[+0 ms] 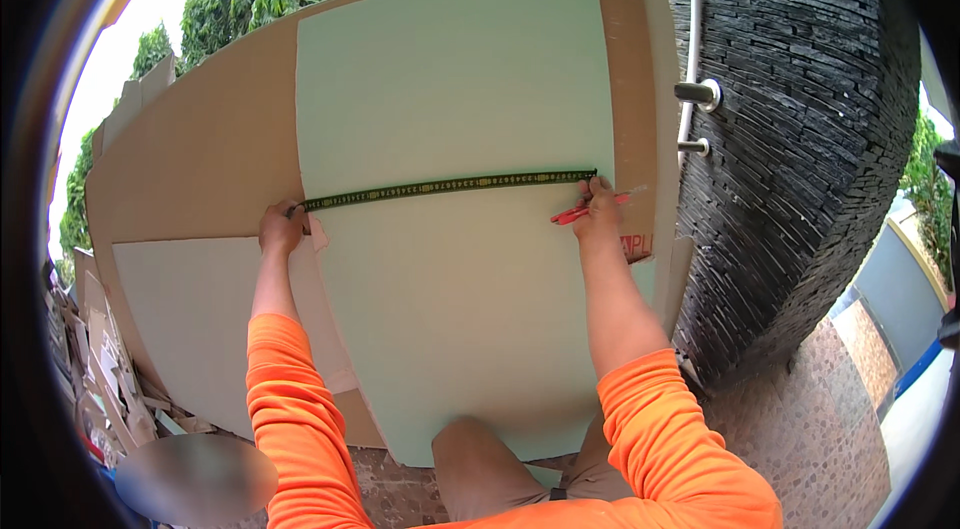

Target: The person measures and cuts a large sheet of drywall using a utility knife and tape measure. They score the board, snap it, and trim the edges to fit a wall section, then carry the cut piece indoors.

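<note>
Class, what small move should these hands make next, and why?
Probably mark the pale green sheet beside the right end of the tape measure with the red tool: the tape spans most of the sheet, the left hand holds it near the left edge, and the right hand, at the other end, grips the tool.

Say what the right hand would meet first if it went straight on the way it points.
The right hand would likely meet the tape measure at its fingertips first, with the pale green sheet beyond; depth there is hard to judge.
</note>
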{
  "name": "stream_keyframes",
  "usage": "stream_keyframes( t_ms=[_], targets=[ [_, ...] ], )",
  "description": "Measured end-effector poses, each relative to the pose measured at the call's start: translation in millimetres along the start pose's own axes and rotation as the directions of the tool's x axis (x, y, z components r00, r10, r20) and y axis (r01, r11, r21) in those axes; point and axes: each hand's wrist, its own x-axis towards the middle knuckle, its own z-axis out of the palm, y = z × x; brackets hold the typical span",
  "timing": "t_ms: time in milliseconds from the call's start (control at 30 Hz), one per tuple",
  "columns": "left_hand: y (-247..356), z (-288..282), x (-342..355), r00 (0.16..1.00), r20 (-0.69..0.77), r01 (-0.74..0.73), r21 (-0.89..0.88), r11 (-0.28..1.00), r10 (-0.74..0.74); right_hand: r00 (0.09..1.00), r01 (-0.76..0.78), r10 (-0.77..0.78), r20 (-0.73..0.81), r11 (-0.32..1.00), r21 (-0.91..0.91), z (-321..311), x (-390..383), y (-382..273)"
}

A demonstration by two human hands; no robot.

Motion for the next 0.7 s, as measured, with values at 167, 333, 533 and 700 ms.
stream_keyframes(
  t_ms=[167, 333, 533, 700],
  targets=[
    [3, 0, -1, 0.998, 0.007, 0.067, 0.037, 0.997, -0.068, 0.988, 0.152, -0.153, 0.012, 0.970, -0.190, 9, -14, -11],
    [6, 1, -2, 0.994, -0.001, 0.113, 0.032, 0.993, -0.113, 0.959, 0.282, -0.276, 0.072, 0.882, -0.378, 17, -19, -19],
    [4, 4, -1, 0.996, -0.007, 0.093, 0.034, 0.995, -0.093, 0.972, 0.222, -0.237, 0.004, 0.904, -0.365, 26, -19, -22],
    [-1, 8, 2, 0.998, -0.016, 0.061, 0.011, 0.998, -0.061, 0.970, 0.234, -0.241, 0.017, 0.917, -0.322, 39, -13, -23]
  ],
)
